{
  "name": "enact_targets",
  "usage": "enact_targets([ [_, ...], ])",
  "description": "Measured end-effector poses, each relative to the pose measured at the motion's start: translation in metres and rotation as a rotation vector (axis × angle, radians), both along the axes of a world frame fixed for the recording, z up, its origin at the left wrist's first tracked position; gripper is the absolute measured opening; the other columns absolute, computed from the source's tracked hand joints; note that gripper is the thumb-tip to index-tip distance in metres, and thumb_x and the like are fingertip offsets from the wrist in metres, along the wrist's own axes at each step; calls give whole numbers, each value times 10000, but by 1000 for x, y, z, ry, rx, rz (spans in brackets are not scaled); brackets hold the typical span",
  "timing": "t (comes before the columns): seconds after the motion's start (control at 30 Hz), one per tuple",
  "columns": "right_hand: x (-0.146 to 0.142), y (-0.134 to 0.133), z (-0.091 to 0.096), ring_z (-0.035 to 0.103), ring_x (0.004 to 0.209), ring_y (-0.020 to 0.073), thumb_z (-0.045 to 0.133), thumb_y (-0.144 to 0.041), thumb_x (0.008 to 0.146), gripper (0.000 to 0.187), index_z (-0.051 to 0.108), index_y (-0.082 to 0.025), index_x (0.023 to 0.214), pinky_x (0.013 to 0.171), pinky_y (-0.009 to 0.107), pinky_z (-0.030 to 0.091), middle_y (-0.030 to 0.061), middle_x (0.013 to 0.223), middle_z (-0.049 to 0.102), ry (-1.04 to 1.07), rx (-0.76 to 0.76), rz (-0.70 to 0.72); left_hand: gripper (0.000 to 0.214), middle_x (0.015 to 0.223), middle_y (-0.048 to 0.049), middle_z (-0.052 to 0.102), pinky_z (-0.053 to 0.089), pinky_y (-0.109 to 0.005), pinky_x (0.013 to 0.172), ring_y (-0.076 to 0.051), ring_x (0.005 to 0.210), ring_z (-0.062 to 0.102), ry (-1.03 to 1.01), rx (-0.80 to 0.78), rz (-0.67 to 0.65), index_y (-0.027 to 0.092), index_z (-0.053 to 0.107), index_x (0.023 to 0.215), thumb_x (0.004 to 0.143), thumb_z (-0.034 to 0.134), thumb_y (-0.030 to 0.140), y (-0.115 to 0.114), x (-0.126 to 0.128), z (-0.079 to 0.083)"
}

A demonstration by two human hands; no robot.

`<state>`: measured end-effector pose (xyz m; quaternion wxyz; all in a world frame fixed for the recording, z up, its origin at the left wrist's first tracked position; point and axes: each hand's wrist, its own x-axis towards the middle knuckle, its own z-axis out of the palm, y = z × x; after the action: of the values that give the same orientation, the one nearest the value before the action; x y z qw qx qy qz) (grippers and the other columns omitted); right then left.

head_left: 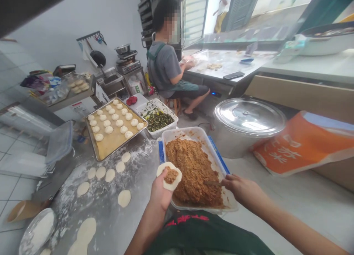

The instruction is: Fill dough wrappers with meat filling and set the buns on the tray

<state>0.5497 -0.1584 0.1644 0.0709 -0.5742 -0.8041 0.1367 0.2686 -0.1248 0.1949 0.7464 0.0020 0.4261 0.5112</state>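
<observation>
- Spreading across the foreground, the steel surface [110, 220] is dusted with white flour on its left half.
- Beyond its far edge, a co-worker [167, 59] in a grey shirt sits on a stool, both hands busy with something pale.
- A large lidded pot [246, 126] stands toward the far right corner, with an orange bag [304, 148] slumped just beside it near the right edge.
- A clear tub [229, 198] sits at the middle of the near edge, holding a broad mound of brown filling [190, 166].
- Tilted toward the far left corner, a lined metal tray [124, 143] carries rows of pale round buns [109, 130].
- A white tub [163, 131] of chopped green filling [159, 120] stands beside the tray at the far edge.
- Near the left edge sits a bowl [52, 229] of white flour.
- The left hand [162, 194] cups a dough round [159, 170] over the clear tub's left side, thumb on its rim, a dab of brown filling in its middle.
- The right hand [235, 187] is closed around a thin utensil [211, 183], whose end rests in the brown filling.
- Flat dough pieces [124, 198] lie scattered over the floured part, some overlapping toward the near left corner.
</observation>
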Motion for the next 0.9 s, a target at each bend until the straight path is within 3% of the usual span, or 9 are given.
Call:
enact_targets([
  [0.07, -2, -4, -4, 556, 778, 185, 411, -27, 734, 339, 649, -269, 753, 563, 262, 386, 52, 774, 596, -40, 23, 27, 204, 879, -95, 675, 512, -352, 733, -196, 788, 635, 19, 14, -61, 122, 607, 911, 712, 606, 168, -3, 6, 2],
  [0.13, -10, -2, 4, 547, 850, 211, 456, -111, 765, 238, 651, -241, 721, 656, 315, 416, 66, 879, 600, -19, 36, 38, 227, 881, -98, 675, 511, -367, 734, -203, 780, 636, 44, 63, -136, 120, 605, 920, 704, 624, 187, -8, 11, 7],
  [0.23, -37, 10, 29, 536, 934, 216, 459, -282, 822, 199, 641, -217, 872, 802, 364, 409, 83, 1023, 584, 252, 6, 38, 261, 866, -99, 676, 503, -362, 742, -214, 786, 636, 102, 159, -257, 123, 611, 920, 676, 658, 201, -16, 17, 19],
  [0.33, -70, 25, 51, 567, 876, 182, 397, -379, 856, 321, 596, -181, 1010, 741, 289, 446, 74, 977, 615, 632, -133, -38, 282, 856, -100, 675, 488, -329, 761, -219, 817, 631, 147, 223, -359, 122, 620, 915, 649, 680, 192, -22, 21, 30],
  [0.43, -94, 36, 62, 580, 774, 173, 452, -429, 819, 332, 621, -157, 908, 651, 256, 445, 58, 857, 639, 807, -227, -16, 310, 885, -103, 667, 474, -308, 769, -220, 847, 621, 145, 263, -393, 125, 612, 946, 658, 676, 220, -23, 21, 35],
  [0.53, -102, 38, 68, 561, 708, 153, 478, -403, 812, 291, 620, -151, 778, 645, 253, 421, 47, 755, 618, 802, -146, 37, 340, 879, -89, 662, 469, -304, 756, -213, 841, 618, 192, 280, -375, 140, 590, 982, 676, 659, 271, -22, 19, 32],
  [0.67, -104, 39, 73, 540, 702, 135, 469, -344, 829, 226, 601, -163, 798, 662, 248, 410, 43, 766, 599, 778, -115, 174, 374, 837, -59, 653, 462, -291, 723, -187, 776, 614, 321, 342, -399, 146, 572, 996, 662, 664, 287, -18, 15, 22],
  [0.83, -107, 50, 65, 531, 654, 130, 546, -316, 772, 212, 575, -174, 926, 606, 233, 407, 11, 731, 586, 781, -231, 83, 350, 798, -32, 627, 453, -267, 655, -152, 699, 585, 479, 413, -495, 152, 567, 996, 672, 633, 267, -12, 12, 12],
  [0.9, -106, 54, 65, 532, 673, 132, 554, -269, 758, 140, 604, -173, 847, 631, 237, 401, 16, 749, 587, 745, -218, 123, 315, 761, -23, 615, 449, -266, 644, -145, 671, 571, 521, 431, -535, 149, 572, 968, 675, 617, 258, -9, 12, 10],
])
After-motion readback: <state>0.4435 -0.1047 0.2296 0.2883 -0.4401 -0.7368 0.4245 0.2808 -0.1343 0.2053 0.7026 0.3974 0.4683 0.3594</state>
